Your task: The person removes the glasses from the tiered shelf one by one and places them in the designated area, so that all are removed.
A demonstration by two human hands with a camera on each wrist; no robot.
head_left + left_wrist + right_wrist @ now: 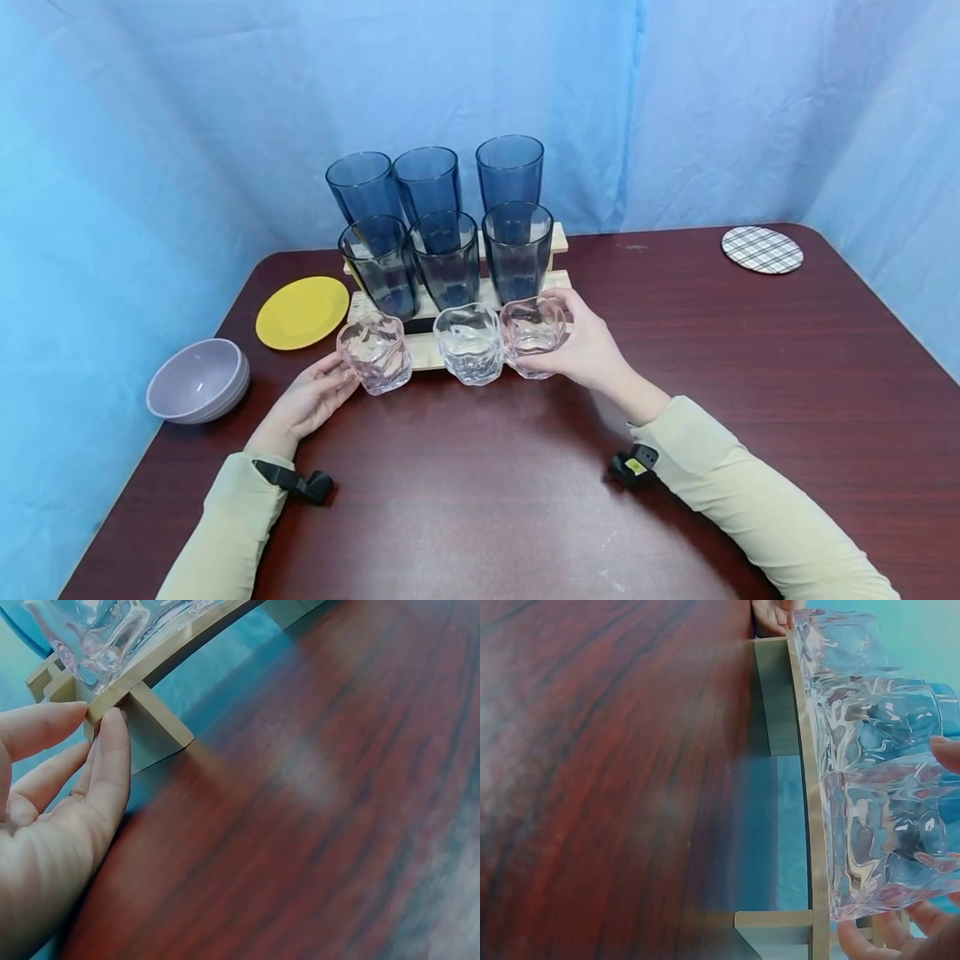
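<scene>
A stepped wooden rack [429,355] stands on the table with glasses on its tiers. My right hand [592,348] holds a pink-tinted wavy tumbler [534,337] on the lowest tier, fingers and thumb around its sides. Right beside it is a clear wavy tumbler [469,354]. Another pink-tinted glass [377,360] sits at the tier's left end. There my left hand [313,402] pinches the end of the front board [114,696] between thumb and fingertips, just below that glass. Behind, tall blue tumblers [517,258] fill the two upper tiers, three in each row.
Left of the rack lie a yellow plate [303,313] and a lilac bowl [197,382] near the table's left edge. A checked round coaster [762,250] is at the far right corner. Blue curtains [450,67] hang behind and along both sides of the dark red table [465,517].
</scene>
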